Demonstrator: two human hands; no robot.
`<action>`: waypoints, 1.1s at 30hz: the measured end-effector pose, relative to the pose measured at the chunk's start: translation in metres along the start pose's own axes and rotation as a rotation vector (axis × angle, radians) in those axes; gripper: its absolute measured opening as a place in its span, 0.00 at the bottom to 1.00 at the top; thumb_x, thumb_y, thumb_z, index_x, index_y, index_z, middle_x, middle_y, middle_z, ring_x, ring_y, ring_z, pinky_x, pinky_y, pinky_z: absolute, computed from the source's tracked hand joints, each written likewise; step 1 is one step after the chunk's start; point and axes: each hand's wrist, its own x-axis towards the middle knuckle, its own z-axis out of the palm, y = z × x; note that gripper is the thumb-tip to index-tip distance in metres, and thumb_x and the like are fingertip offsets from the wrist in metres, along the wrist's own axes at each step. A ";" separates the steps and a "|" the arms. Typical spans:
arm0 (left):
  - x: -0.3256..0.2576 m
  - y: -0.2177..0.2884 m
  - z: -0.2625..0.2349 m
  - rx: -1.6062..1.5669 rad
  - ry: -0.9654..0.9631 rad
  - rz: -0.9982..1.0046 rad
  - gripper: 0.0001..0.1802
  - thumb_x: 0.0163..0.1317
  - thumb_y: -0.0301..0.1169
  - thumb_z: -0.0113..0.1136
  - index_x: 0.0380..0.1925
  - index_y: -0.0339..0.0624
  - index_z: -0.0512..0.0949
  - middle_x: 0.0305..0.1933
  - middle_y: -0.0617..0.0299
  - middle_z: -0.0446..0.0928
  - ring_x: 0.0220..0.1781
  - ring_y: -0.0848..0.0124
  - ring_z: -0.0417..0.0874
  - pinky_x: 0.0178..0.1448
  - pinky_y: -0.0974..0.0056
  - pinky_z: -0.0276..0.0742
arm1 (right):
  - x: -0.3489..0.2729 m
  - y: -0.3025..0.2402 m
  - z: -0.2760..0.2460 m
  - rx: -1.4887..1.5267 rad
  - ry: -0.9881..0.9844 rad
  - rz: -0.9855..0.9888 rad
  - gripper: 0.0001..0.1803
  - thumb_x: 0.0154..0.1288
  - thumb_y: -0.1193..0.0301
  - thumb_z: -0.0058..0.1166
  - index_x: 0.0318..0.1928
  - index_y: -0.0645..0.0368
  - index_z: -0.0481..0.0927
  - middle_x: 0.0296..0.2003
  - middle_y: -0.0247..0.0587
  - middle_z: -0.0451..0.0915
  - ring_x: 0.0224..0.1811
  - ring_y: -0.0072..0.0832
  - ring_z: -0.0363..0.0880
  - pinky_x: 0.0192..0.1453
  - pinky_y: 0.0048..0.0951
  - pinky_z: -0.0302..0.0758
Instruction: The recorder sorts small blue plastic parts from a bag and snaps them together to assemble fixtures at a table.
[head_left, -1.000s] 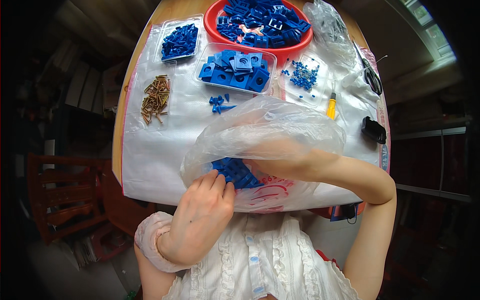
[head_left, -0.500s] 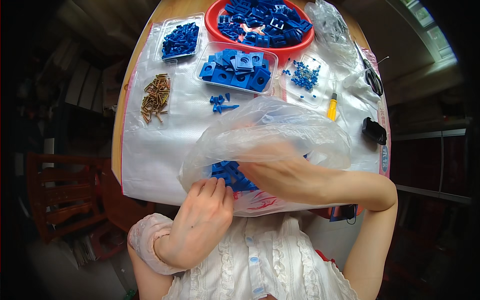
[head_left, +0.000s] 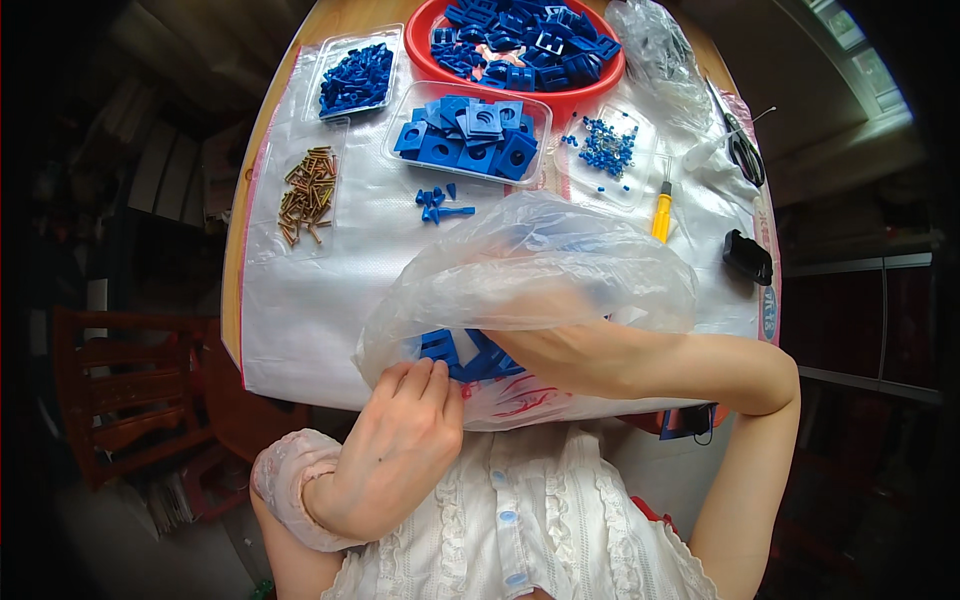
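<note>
A translucent plastic bag (head_left: 640, 280) lies at the near edge of the table, its mouth toward me. Blue plastic parts (head_left: 440, 346) show inside it. My left hand (head_left: 408, 415) is closed on the bag's near left rim, fingers curled over the edge. Deep in the bag is my right hand (head_left: 540, 335); the plastic covers its fingers, so whether they hold anything is hidden. Beyond the bag, a few small blue cone-tipped pieces (head_left: 440, 208) lie loose on the white sheet (head_left: 310, 320).
Behind stand a red basin (head_left: 420, 60) of blue parts, a clear tray (head_left: 545, 150) of square blue plates and another tray (head_left: 398, 60) of small blue pieces. Screws (head_left: 308, 195) lie left. A yellow-handled screwdriver (head_left: 662, 215), scissors (head_left: 745, 160) and a black object (head_left: 747, 258) lie right.
My right hand has shifted slightly inside the bag, and the blue parts at its mouth have moved. My left hand keeps its grip on the rim. The whole view has shifted slightly.
</note>
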 end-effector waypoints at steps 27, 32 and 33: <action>-0.003 0.002 -0.001 -0.042 -0.017 0.113 0.11 0.53 0.27 0.64 0.37 0.32 0.84 0.33 0.57 0.79 0.45 0.62 0.83 0.76 0.50 0.74 | -0.002 -0.034 -0.030 0.367 -0.215 0.165 0.14 0.59 0.69 0.65 0.44 0.61 0.82 0.44 0.44 0.78 0.53 0.36 0.80 0.48 0.34 0.78; -0.008 -0.004 -0.012 -0.065 0.044 0.101 0.12 0.53 0.26 0.64 0.37 0.30 0.84 0.34 0.56 0.79 0.47 0.61 0.84 0.75 0.50 0.75 | -0.002 -0.020 -0.043 0.210 -0.389 0.242 0.12 0.59 0.70 0.65 0.43 0.59 0.83 0.43 0.42 0.79 0.52 0.35 0.80 0.49 0.33 0.77; -0.009 -0.006 -0.013 -0.066 0.078 0.103 0.12 0.53 0.26 0.64 0.37 0.30 0.84 0.34 0.56 0.79 0.47 0.61 0.84 0.75 0.49 0.75 | 0.000 -0.018 -0.044 0.243 -0.290 0.198 0.13 0.60 0.71 0.64 0.45 0.59 0.82 0.43 0.43 0.77 0.52 0.36 0.79 0.49 0.34 0.76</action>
